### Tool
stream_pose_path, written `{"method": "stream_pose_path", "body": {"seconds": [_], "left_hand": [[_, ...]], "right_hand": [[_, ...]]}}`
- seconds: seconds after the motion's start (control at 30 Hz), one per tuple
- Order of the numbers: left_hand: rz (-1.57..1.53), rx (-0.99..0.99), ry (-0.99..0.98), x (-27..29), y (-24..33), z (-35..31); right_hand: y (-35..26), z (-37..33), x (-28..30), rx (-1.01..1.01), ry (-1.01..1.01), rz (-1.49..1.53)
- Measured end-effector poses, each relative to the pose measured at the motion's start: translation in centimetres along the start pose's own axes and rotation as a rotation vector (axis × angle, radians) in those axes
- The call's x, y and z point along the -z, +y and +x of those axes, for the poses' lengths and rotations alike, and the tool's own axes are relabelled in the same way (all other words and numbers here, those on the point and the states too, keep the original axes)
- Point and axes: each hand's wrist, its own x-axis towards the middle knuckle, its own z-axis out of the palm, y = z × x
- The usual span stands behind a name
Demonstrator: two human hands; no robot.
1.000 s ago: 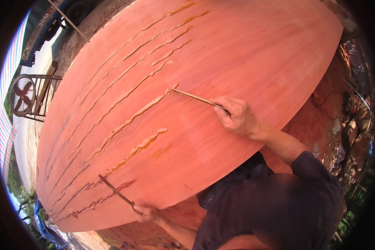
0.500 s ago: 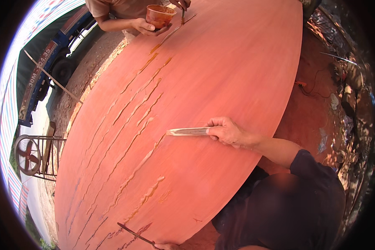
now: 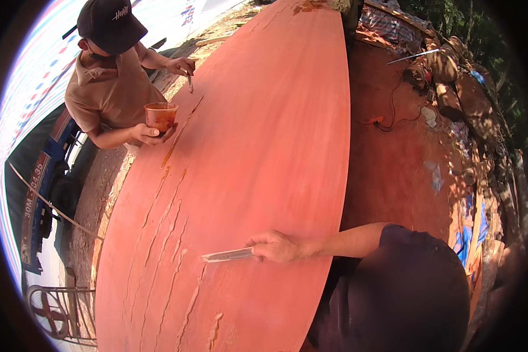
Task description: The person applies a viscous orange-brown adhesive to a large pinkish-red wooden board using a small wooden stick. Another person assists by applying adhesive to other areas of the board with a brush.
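My right hand comes in from the right and is closed on a flat, pale-edged scraper. The scraper lies low over a large reddish wooden panel, its tip at the upper end of a raised putty line. Whether its edge touches the panel is hard to tell. More wavy putty lines run beside it on the left. My left hand is out of view.
Across the panel a person in a cap holds a clear tub of brown-orange paste and a small brush. A cable lies on the reddish ground at right. A truck and a spoked wheel stand at left.
The view has swung toward the far end of the panel. My left hand and its thin dark tool have left view. The other person's brush has come up off the panel.
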Motion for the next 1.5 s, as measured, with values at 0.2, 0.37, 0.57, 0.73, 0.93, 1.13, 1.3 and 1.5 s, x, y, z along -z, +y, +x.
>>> {"method": "stream_pose_path", "body": {"seconds": [0.2, 0.37, 0.57, 0.73, 0.93, 1.13, 1.3, 1.5], "left_hand": [[0.062, 0.124, 0.019, 6.0, -2.9, -0.4], [0.082, 0.205, 0.059, 8.8, -3.3, -0.9], [0.162, 0.01, 0.031, 9.4, -3.1, -0.1], [0.259, 0.12, 0.006, 10.0, -0.6, -1.7], [0.58, -0.117, 0.184, 6.3, 1.1, -2.4], [1.05, -0.339, 0.338, 4.8, -1.1, -4.0], [0.539, 0.107, 0.328, 6.1, -2.5, -4.0], [0.247, 0.483, 0.235, 6.5, -0.7, -3.7]], "right_hand": [[-0.4, -3.0, 0.0, -0.187, -0.052, 0.329], [-1.3, -5.0, -0.6, -0.229, -0.054, 0.161], [-2.1, -3.2, 1.8, -0.202, 0.01, 0.041], [-4.8, 0.9, 7.0, -0.105, -0.024, -0.145], [-6.6, 5.5, 12.9, 0.027, -0.126, -0.262], [-5.5, 7.6, 17.3, -0.045, -0.243, -0.311], [-4.9, 7.2, 16.4, 0.001, -0.244, -0.201], [-6.8, 9.9, 16.8, 0.041, -0.015, -0.403]]}}
